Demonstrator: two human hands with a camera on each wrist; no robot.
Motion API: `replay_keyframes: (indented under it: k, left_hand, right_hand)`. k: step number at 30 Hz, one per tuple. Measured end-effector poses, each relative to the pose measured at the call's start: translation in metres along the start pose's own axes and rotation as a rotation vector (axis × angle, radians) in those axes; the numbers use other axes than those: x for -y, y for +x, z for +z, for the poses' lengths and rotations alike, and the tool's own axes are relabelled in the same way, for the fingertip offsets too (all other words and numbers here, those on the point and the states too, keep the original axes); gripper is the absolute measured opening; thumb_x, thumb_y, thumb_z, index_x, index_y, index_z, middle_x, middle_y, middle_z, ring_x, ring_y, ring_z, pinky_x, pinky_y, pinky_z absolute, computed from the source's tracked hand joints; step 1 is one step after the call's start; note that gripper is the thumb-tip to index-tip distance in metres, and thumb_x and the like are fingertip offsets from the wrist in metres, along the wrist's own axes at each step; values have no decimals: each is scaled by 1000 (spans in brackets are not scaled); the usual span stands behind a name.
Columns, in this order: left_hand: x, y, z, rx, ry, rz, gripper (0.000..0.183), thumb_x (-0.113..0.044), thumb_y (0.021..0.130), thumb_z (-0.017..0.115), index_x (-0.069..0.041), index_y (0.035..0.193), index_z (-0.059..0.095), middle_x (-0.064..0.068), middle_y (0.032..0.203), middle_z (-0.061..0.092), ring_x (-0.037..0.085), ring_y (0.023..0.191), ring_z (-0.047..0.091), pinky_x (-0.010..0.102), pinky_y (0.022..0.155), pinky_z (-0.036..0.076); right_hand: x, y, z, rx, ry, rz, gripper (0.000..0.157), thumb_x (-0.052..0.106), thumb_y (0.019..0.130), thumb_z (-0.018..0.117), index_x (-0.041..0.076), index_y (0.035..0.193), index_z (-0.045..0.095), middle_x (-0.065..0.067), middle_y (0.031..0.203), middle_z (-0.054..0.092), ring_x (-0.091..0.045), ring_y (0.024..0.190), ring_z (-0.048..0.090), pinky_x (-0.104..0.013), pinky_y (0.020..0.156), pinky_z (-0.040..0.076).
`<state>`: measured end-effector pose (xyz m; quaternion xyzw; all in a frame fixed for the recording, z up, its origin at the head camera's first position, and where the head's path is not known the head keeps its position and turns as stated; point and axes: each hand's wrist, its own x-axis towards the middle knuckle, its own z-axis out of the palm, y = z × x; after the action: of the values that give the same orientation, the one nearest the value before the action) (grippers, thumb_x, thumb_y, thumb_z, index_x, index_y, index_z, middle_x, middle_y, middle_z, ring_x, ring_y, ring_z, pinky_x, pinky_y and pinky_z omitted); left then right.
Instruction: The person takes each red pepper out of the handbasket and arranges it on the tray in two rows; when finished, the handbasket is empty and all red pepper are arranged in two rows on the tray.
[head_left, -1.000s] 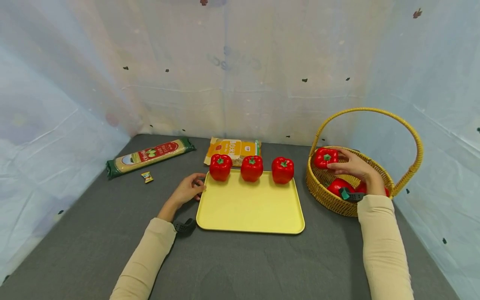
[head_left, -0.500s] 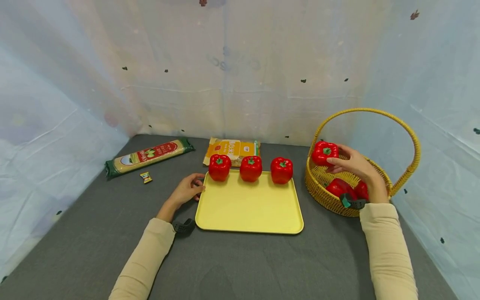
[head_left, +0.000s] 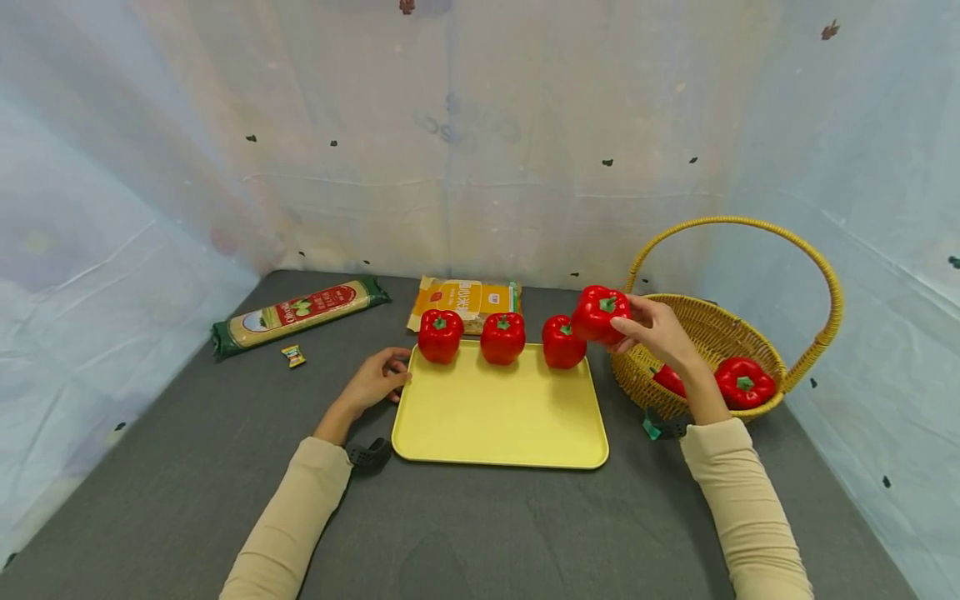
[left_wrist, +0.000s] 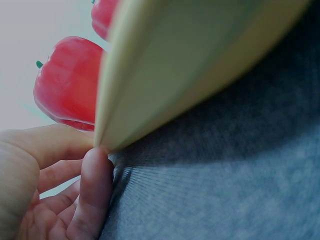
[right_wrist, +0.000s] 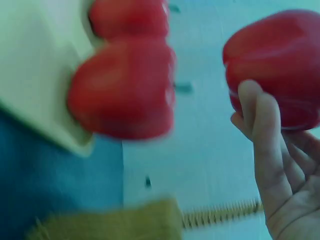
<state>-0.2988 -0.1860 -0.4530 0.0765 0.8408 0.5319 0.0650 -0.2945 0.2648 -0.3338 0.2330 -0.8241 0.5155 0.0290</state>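
A red bell pepper (head_left: 597, 314) with a green stem is held up by my right hand (head_left: 660, 332), between the basket and the tray's far right corner. In the right wrist view the thumb and fingers grip the held pepper (right_wrist: 280, 65) from below. My left hand (head_left: 372, 380) pinches the left rim of the yellow tray (head_left: 501, 421); the left wrist view shows thumb and finger (left_wrist: 95, 187) meeting at its edge. Along the tray's far side stand three more red peppers: a left one (head_left: 440, 337), a middle one (head_left: 502, 338) and a right one (head_left: 561, 346), partly overlapped by the held pepper.
To the right stands a wicker basket (head_left: 720, 329) with a tall arched handle, holding red peppers (head_left: 744, 382). Behind the tray lies an orange food packet (head_left: 468, 300). A long noodle packet (head_left: 300, 312) and a small wrapped candy (head_left: 293, 356) lie at left on the dark table.
My right hand has lifted the pepper out of the basket and carried it left, close to the right pepper on the tray. My left hand stays at the tray's rim.
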Motion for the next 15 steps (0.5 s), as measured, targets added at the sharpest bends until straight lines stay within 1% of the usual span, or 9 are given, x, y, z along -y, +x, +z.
replay_keyframes:
  k: [4,6,8,10,12,15]
  left_hand:
    - [-2,-1,0,1,4,-2,45,-9,91,59,-1,133,44,15,96,52,18,67,55,30,54,53]
    - [-2,-2,0,1,6,-3,45,-10,91,59,-1,132,44,15,96,52,18,67,55,30,55,53]
    - [-2,-2,0,1,6,-3,45,-10,91,59,-1,132,44,14,96,52,18,67,55,30,55,53]
    - [-2,-2,0,1,13,-4,46,-10,91,59,-1,132,43,15,97,52,18,67,55,30,55,53]
    - [-2,-2,0,-4,17,-8,45,-10,91,59,-1,132,44,15,97,53,19,67,55,30,55,53]
    - [-2,-2,0,-6,16,-12,45,-10,90,59,-2,132,44,15,98,53,19,68,55,30,55,53]
  right_hand:
    - [5,5,28,-9,-8,-44,46,19,91,55,-7,129,48,-19,105,62,-13,72,66,-35,64,56]
    - [8,8,42,-4,-5,-54,45,21,92,55,-5,128,50,-22,106,63,-10,75,65,-30,67,56]
    - [11,10,57,9,0,-51,46,25,92,55,-3,128,51,-22,109,63,-9,82,64,-27,70,55]
    - [15,12,71,30,14,-39,48,30,92,54,-1,130,51,-21,112,62,-14,88,64,-28,74,54]
    - [19,15,85,55,25,-20,53,36,92,54,1,131,50,-20,116,61,-21,94,64,-31,76,54]
    - [24,18,104,87,17,10,65,47,90,54,1,135,46,-20,122,58,-29,103,61,-36,81,53]
